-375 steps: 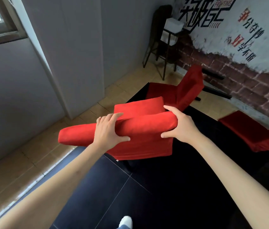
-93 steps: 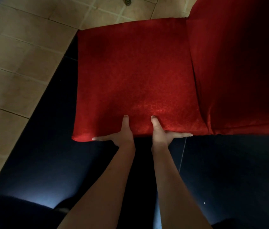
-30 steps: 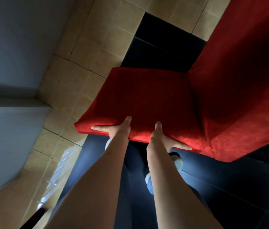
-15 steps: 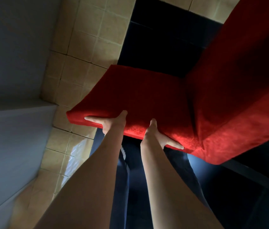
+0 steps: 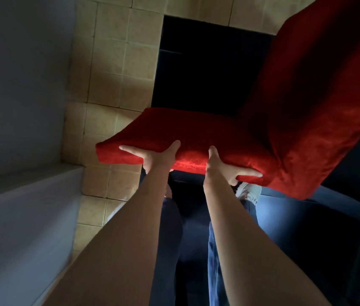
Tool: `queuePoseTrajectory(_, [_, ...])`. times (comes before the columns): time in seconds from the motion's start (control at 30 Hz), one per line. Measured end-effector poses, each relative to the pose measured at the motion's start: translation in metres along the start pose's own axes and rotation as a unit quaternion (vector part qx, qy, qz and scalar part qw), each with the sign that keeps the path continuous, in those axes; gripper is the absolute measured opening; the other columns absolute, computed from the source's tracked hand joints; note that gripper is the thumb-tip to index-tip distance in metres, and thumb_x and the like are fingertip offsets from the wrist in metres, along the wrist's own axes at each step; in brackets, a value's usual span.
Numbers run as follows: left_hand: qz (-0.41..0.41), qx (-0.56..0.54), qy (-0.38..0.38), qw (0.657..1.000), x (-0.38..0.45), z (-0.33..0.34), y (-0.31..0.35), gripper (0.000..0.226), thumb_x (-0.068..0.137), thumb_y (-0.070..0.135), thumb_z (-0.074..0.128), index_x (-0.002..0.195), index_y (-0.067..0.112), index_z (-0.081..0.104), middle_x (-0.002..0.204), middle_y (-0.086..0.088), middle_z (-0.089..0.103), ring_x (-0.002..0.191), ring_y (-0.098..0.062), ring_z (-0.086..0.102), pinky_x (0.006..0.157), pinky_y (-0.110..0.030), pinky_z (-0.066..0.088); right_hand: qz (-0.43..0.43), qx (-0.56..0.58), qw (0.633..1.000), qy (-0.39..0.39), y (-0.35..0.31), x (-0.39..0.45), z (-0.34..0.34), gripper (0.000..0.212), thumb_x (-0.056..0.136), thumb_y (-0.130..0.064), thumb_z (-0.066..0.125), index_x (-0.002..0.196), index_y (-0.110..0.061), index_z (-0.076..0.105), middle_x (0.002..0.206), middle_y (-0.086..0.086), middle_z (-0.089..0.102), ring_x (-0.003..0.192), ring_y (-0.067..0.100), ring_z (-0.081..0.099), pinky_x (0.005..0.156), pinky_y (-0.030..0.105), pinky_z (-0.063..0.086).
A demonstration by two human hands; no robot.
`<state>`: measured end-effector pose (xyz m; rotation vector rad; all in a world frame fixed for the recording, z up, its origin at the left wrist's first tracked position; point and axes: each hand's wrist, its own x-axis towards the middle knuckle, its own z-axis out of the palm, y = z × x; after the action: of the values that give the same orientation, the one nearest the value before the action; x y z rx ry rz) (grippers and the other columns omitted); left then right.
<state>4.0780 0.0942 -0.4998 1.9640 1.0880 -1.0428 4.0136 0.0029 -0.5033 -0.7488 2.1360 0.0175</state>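
Red chair (image 5: 207, 131) first: it sits straight ahead of both hands, with its padded seat roughly level and its backrest (image 5: 311, 102) rising on the right. The edge being held is therefore a side edge of the seat, running left to right across the person's reach. The left hand (image 5: 155, 156) grips this edge towards its free left corner, with one digit laid on top of the cushion, another stretched out along the rim and the rest tucked out of sight underneath. The right hand (image 5: 226, 170) grips the same edge closer to the backrest, with its fingers wrapped in the same way: one on top, one pointing right along the rim. Both arms are out nearly straight.

The chair hangs over the dark floor panel (image 5: 199, 62), near the edge where it meets the tan floor tiles (image 5: 119, 62), with a grey wall (image 5: 20, 85) off to the left. A pale shoe (image 5: 248, 192) and blue trouser legs (image 5: 170, 228) show below the seat, so the seat looks raised or tipped towards the person, though the chair's legs are hidden and I cannot tell whether they touch the floor.

The weight likely sits to the right, on the backrest side, so the right hand is the nearer one to carry it — the left mostly steadies the light corner
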Motion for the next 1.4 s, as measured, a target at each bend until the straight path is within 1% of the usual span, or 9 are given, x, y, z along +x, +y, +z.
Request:
queuePoseTrajectory(0.1, [0.007, -0.004, -0.011, 1.000, -0.002, 0.003, 0.017, 0.123, 0.068, 0.054, 0.080, 0.154, 0.012, 0.003, 0.131, -0.018, 0.051, 0.109, -0.032, 0.062, 0.094, -0.047, 0.051, -0.032, 0.000, 0.999, -0.012, -0.016, -0.002, 0.001, 0.131, 0.070, -0.043, 0.082, 0.150, -0.030, -0.021, 0.142, 0.024, 0.039, 0.067, 0.019, 0.043, 0.071, 0.034, 0.034])
queuePoseTrajectory(0.27, [0.015, -0.011, -0.012, 1.000, -0.005, 0.009, 0.038, 0.128, 0.071, 0.050, 0.081, 0.153, 0.013, -0.010, 0.132, -0.020, 0.050, 0.106, -0.032, 0.063, 0.094, -0.049, 0.051, -0.039, -0.008, 0.999, -0.012, -0.036, -0.005, 0.005, 0.139, 0.070, -0.045, 0.083, 0.142, -0.035, -0.036, 0.139, 0.026, 0.043, 0.101, 0.037, 0.058, 0.081, 0.038, 0.041])
queuePoseTrajectory(0.43, [0.010, 0.015, -0.002, 1.000, -0.010, 0.016, 0.059, 0.126, 0.073, 0.052, 0.079, 0.153, 0.014, -0.011, 0.129, -0.022, 0.053, 0.103, -0.033, 0.063, 0.087, -0.045, 0.054, -0.023, -0.018, 0.999, -0.020, -0.056, -0.002, 0.013, 0.140, 0.069, -0.045, 0.084, 0.139, -0.039, -0.038, 0.137, 0.024, 0.045, 0.052, 0.016, 0.040, 0.074, 0.046, 0.048])
queuePoseTrajectory(0.53, [0.003, 0.037, 0.007, 0.999, -0.014, 0.021, 0.075, 0.125, 0.073, 0.055, 0.078, 0.154, 0.014, -0.007, 0.132, -0.024, 0.049, 0.100, -0.037, 0.063, 0.082, -0.040, 0.054, -0.024, -0.030, 0.999, -0.014, -0.070, 0.000, 0.019, 0.142, 0.068, -0.048, 0.083, 0.136, -0.039, -0.041, 0.132, 0.024, 0.050, 0.051, 0.015, 0.038, 0.074, 0.046, 0.049])
queuePoseTrajectory(0.7, [0.014, 0.037, 0.039, 0.998, -0.016, 0.031, 0.097, 0.138, 0.072, 0.049, 0.080, 0.144, 0.026, -0.035, 0.127, -0.028, 0.051, 0.095, -0.037, 0.063, 0.075, -0.040, 0.053, -0.032, -0.068, 0.997, -0.008, -0.090, 0.002, 0.025, 0.141, 0.066, -0.056, 0.079, 0.131, -0.039, -0.045, 0.124, 0.021, 0.057, 0.059, 0.025, 0.051, 0.089, 0.052, 0.049])
queuePoseTrajectory(0.97, [0.002, 0.042, 0.067, 0.997, -0.013, 0.040, 0.119, 0.143, 0.069, 0.050, 0.082, 0.140, 0.031, -0.040, 0.126, -0.029, 0.051, 0.088, -0.034, 0.064, 0.069, -0.038, 0.053, -0.017, -0.056, 0.998, -0.013, -0.114, 0.000, 0.036, 0.143, 0.068, -0.050, 0.082, 0.136, -0.035, -0.043, 0.130, 0.030, 0.045, 0.079, 0.035, 0.059, 0.074, 0.039, 0.048])
queuePoseTrajectory(1.17, [-0.015, 0.062, 0.079, 0.995, -0.012, 0.042, 0.125, 0.145, 0.067, 0.054, 0.082, 0.137, 0.033, -0.043, 0.123, -0.028, 0.053, 0.091, -0.036, 0.065, 0.081, -0.046, 0.057, 0.012, -0.091, 0.996, -0.012, -0.126, -0.006, 0.037, 0.143, 0.070, -0.050, 0.082, 0.138, -0.031, -0.042, 0.129, 0.029, 0.046, 0.064, 0.029, 0.054, 0.063, 0.036, 0.043])
queuePoseTrajectory(1.23, [-0.018, 0.066, 0.080, 0.994, -0.011, 0.042, 0.127, 0.145, 0.067, 0.055, 0.081, 0.137, 0.032, -0.043, 0.120, -0.027, 0.055, 0.089, -0.034, 0.065, 0.079, -0.045, 0.058, 0.019, -0.108, 0.994, -0.016, -0.129, -0.005, 0.036, 0.138, 0.071, -0.051, 0.080, 0.144, -0.028, -0.034, 0.128, 0.025, 0.047, 0.063, 0.027, 0.051, 0.062, 0.034, 0.042])
queuePoseTrajectory(1.4, [-0.020, 0.070, 0.082, 0.994, -0.009, 0.042, 0.130, 0.145, 0.066, 0.056, 0.081, 0.140, 0.031, -0.040, 0.123, -0.028, 0.052, 0.090, -0.035, 0.065, 0.082, -0.044, 0.057, 0.048, -0.159, 0.985, -0.036, -0.137, -0.008, 0.035, 0.106, 0.071, -0.063, 0.073, 0.150, -0.010, 0.026, 0.126, 0.018, 0.053, 0.076, 0.025, 0.058, 0.069, 0.036, 0.050])
